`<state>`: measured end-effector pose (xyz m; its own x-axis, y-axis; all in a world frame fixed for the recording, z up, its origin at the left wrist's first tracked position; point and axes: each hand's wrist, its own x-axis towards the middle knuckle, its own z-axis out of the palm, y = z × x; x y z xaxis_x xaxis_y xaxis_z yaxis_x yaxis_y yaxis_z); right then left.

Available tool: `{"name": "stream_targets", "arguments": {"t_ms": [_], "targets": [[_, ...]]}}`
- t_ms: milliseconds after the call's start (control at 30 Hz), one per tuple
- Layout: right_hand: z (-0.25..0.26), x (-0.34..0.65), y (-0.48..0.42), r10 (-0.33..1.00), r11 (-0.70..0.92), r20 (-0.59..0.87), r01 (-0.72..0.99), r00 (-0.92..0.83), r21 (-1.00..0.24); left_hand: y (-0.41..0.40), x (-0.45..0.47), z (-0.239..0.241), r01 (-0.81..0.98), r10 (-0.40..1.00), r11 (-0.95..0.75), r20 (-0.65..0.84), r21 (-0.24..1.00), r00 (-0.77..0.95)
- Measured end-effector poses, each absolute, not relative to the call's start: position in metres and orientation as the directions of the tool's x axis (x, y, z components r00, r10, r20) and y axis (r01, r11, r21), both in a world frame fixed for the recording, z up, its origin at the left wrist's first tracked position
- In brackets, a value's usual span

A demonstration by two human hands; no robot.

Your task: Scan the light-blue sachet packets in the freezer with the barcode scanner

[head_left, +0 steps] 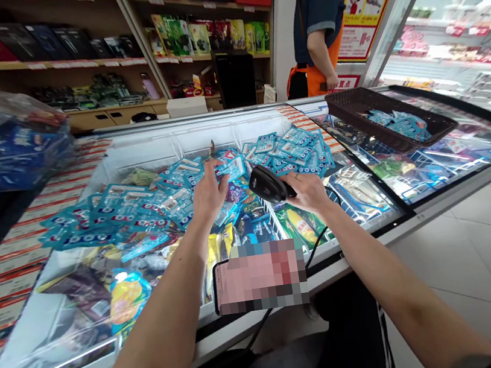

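My left hand [208, 190] is closed, pinching a small blue packet [233, 168] above the freezer's glass top. A thin, dark pointed thing [212, 147] sticks up beyond its fingers; its kind is unclear. My right hand [309, 191] is wrapped round the handle of a black barcode scanner [268, 183], whose head is turned left towards the packet. Similar blue packets lie in a heap [127, 206] left of my hands and in another heap [293, 151] to the right. A phone [259, 279] with a pinkish screen rests near the front edge, between my forearms.
A brown basket [347, 110] with some blue packets stands on the right part of the freezer [454, 176]. A plastic-wrapped bundle [6, 141] is at the left. The scanner's cable [316, 249] runs down the front. A person in an orange apron [333, 57] stands behind the freezer.
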<state>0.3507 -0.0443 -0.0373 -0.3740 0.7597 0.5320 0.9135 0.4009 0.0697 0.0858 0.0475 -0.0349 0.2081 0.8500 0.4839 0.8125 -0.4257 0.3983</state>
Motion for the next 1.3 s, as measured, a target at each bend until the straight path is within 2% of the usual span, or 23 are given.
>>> {"name": "stream_targets", "arguments": {"t_ms": [300,433,567,633,700,767,833,1100,1300], "targets": [[-0.039,0.352,-0.043,0.758,0.388,0.546,0.92,-0.356,0.061,0.044,0.088,-0.031,0.842,0.875,-0.373,0.45,0.39,0.179],[-0.038,0.356,-0.042,0.779,0.307,0.568,0.952,-0.265,0.023,0.038,0.088,-0.026,0.875,0.841,-0.281,0.54,0.394,0.027],[-0.035,0.36,-0.041,0.803,0.218,0.572,0.976,-0.168,-0.02,0.03,0.087,-0.021,0.906,0.742,-0.181,0.657,0.382,-0.13],[-0.034,0.36,-0.042,0.81,0.19,0.571,0.981,-0.137,-0.034,0.028,0.087,-0.02,0.917,0.718,-0.224,0.692,0.329,-0.073],[-0.032,0.36,-0.043,0.82,0.165,0.561,0.985,-0.113,-0.043,0.028,0.089,-0.021,0.91,0.727,-0.342,0.68,0.236,0.097],[-0.031,0.36,-0.044,0.832,0.14,0.548,0.989,-0.089,-0.05,0.031,0.091,-0.024,0.871,0.73,-0.476,0.606,0.12,0.316],[-0.029,0.359,-0.044,0.839,0.121,0.539,0.991,-0.072,-0.057,0.035,0.092,-0.028,0.838,0.72,-0.545,0.525,0.022,0.454],[-0.025,0.359,-0.045,0.86,0.084,0.509,0.994,-0.038,-0.067,0.041,0.086,-0.033,0.927,0.786,-0.356,0.5,-0.113,0.363],[-0.023,0.358,-0.047,0.875,0.086,0.483,0.994,-0.039,-0.075,0.052,0.066,-0.032,0.909,0.798,-0.414,0.457,-0.057,0.392]]}}
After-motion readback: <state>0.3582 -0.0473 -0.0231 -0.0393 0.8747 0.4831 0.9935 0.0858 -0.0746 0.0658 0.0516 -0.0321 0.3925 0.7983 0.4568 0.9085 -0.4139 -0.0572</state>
